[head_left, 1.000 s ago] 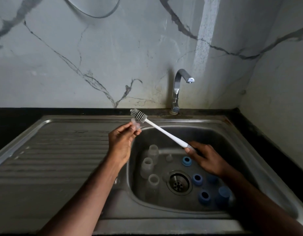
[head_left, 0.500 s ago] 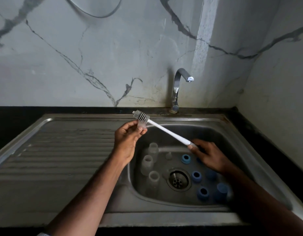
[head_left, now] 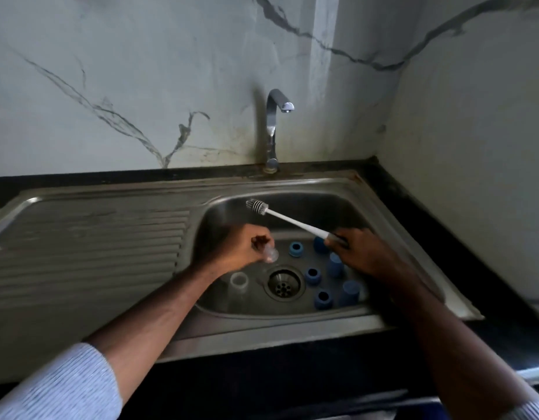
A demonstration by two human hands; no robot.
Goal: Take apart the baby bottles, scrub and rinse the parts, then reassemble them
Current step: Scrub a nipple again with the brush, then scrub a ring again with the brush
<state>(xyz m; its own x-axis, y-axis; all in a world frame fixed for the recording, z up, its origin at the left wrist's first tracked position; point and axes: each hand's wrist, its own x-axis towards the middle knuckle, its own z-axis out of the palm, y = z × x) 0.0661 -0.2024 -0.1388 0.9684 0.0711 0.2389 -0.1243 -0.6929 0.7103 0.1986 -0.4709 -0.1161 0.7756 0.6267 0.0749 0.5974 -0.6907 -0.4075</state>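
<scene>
Over the sink basin (head_left: 392, 234) we hold a small clear teat (head_left: 270, 254) in our left hand (head_left: 243, 248), fingers curled round it and knuckles up, just far-left of the drain (head_left: 284, 282). Our right hand (head_left: 363, 256) grips the white handle of a bottle brush (head_left: 287, 220); its long axis runs from the hand up toward the far left, with the dark bristle head hanging above the far wall of the basin and pointing left. On the basin floor near our left forearm a clear bottle body (head_left: 239, 281) stands with its open mouth upward. To the right of the drain blue collar rings (head_left: 312, 275) and blue caps (head_left: 350, 292) lie scattered, some partly hidden by our right hand.

Our forearms come in from the near corners, the left with a pale ribbed sleeve (head_left: 59, 386) pushed back. Left of the basin we see the ridged steel draining board (head_left: 89, 247). A chrome tap (head_left: 274, 128) rises at the far rim, its spout turned right. Behind it stands a white veined marble wall (head_left: 141, 71), meeting a second wall at the right, and a dark counter (head_left: 462, 237) borders the sink.
</scene>
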